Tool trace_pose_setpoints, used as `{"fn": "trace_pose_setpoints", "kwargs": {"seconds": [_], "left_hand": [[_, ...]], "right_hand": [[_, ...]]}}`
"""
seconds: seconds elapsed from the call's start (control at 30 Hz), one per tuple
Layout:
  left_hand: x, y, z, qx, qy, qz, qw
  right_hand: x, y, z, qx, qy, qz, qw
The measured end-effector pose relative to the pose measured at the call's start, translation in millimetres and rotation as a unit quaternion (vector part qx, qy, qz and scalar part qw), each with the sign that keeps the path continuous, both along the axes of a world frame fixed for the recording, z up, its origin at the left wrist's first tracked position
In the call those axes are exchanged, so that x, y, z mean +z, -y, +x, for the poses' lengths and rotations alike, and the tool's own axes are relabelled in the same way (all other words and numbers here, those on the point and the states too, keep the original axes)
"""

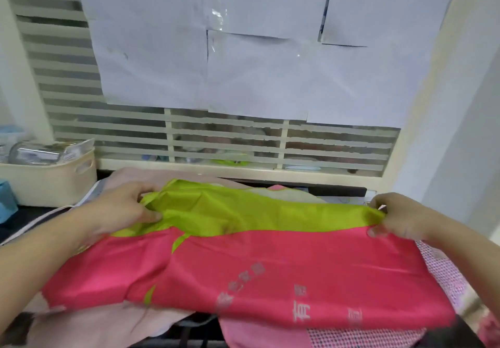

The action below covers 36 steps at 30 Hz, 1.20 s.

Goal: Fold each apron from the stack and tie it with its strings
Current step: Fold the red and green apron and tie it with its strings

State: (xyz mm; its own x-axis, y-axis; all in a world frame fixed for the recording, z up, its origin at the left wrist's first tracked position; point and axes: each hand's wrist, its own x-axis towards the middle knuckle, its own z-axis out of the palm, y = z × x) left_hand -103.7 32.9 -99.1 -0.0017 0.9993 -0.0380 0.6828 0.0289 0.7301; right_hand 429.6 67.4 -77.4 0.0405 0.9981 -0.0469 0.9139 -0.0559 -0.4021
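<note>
Nearest the lens, at the bottom edge of the frame, lie a pale pink cloth (89,326) and a pink checked cloth (362,338), apparently other aprons of the stack, with the pink-and-green apron (270,266) spread across them through the middle of the frame. Its pink panel carries pale printed characters toward the lower right; its lime-green band runs along the far edge. Left hand (127,207), at centre left, is curled with thumb and fingers pinching a bunched part of the green band. Right hand (400,217), at centre right, pinches the opposite end of that band between thumb and fingers. Judgement: both ends are held so the cloth can be pulled taut and squared before a fold; the fabric between the hands is fairly flat while the left end is still crumpled, so the fold seems at an early stage. No tied strings are visible; a white strap (35,221) trails at left, and its owner cannot be determined. Work surface is dark where it shows at the left and bottom, largely covered by cloth. At middle left stands a cream storage basket (51,182) holding clear packaged items, with a blue object (6,201) at the left edge. Behind, a white louvred screen (230,142) fills the upper frame, with white paper sheets (216,50) taped over most of it; blurred objects show through the slats.
</note>
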Motion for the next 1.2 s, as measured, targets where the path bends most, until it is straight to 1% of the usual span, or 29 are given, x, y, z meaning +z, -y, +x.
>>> {"fn": "trace_pose_setpoints", "kwargs": {"seconds": [0.07, 0.17, 0.2, 0.3, 0.37, 0.4, 0.43, 0.47, 0.53, 0.6, 0.63, 0.67, 0.73, 0.77, 0.83, 0.87, 0.93, 0.97, 1.03, 1.2], "left_hand": [[1.3, -16.4, 3.3, -0.011, 0.044, -0.029, 0.999], [2.8, -43.7, 11.0, -0.008, 0.07, -0.052, 0.996], [2.5, -51.6, 13.5, 0.004, 0.062, -0.038, 0.997], [5.4, -76.0, 19.7, 0.049, 0.003, 0.047, 0.998], [5.8, -93.2, 24.0, 0.09, 0.003, 0.088, 0.992], [6.9, -97.2, 28.3, 0.105, -0.016, 0.098, 0.99], [4.7, -101.7, 28.7, 0.119, -0.058, 0.094, 0.987], [-0.3, -107.3, 28.7, 0.127, -0.11, 0.093, 0.981], [-15.1, -116.0, 26.9, 0.125, -0.212, 0.128, 0.961], [-25.6, -112.4, 33.3, 0.103, -0.291, 0.185, 0.933], [-28.5, -108.3, 40.3, 0.085, -0.307, 0.221, 0.922], [-27.9, -102.7, 50.9, 0.06, -0.31, 0.263, 0.911], [-23.8, -91.0, 80.5, -0.021, -0.299, 0.321, 0.898], [-25.7, -87.5, 96.0, -0.07, -0.282, 0.311, 0.905], [-39.3, -83.5, 124.5, -0.141, -0.253, 0.22, 0.931], [-51.9, -83.0, 132.5, -0.162, -0.271, 0.168, 0.934], [-82.2, -79.7, 131.5, -0.182, -0.331, 0.083, 0.922], [-96.2, -77.2, 123.5, -0.184, -0.341, 0.055, 0.92], [-114.7, -68.9, 98.3, -0.167, -0.341, 0.046, 0.924], [-126.6, -60.3, 48.2, -0.115, -0.34, 0.078, 0.93]], "right_hand": [[-2.5, -26.4, -3.8, -0.001, 0.054, -0.048, 0.997], [-6.2, -58.0, -10.6, 0.0, 0.06, -0.026, 0.998], [-8.1, -66.2, -12.8, -0.006, 0.059, -0.017, 0.998], [-16.1, -91.1, -13.2, -0.025, 0.05, 0.006, 0.998], [-20.2, -104.4, -13.0, -0.063, -0.004, 0.053, 0.997], [-23.1, -108.4, -13.6, -0.084, -0.023, 0.074, 0.993], [-27.4, -110.1, -16.0, -0.1, -0.021, 0.086, 0.991], [-34.7, -110.0, -18.0, -0.115, 0.003, 0.09, 0.989], [-50.9, -101.1, -23.7, -0.139, 0.09, 0.115, 0.98], [-63.5, -86.0, -33.6, -0.13, 0.174, 0.165, 0.962], [-67.0, -77.9, -40.4, -0.111, 0.189, 0.189, 0.957], [-67.4, -70.7, -51.6, -0.086, 0.184, 0.211, 0.956], [-63.9, -60.0, -82.2, -0.02, 0.135, 0.231, 0.963], [-61.1, -55.7, -101.3, 0.015, 0.096, 0.219, 0.971], [-64.9, -49.4, -136.7, 0.081, 0.035, 0.168, 0.982], [-75.2, -47.3, -149.1, 0.108, 0.033, 0.137, 0.984], [-108.2, -43.5, -156.7, 0.136, 0.085, 0.074, 0.984], [-125.9, -42.3, -150.8, 0.138, 0.113, 0.055, 0.982], [-144.6, -43.5, -138.1, 0.132, 0.134, 0.051, 0.981], [-144.6, -42.2, -132.7, 0.132, 0.14, 0.048, 0.98]]}}
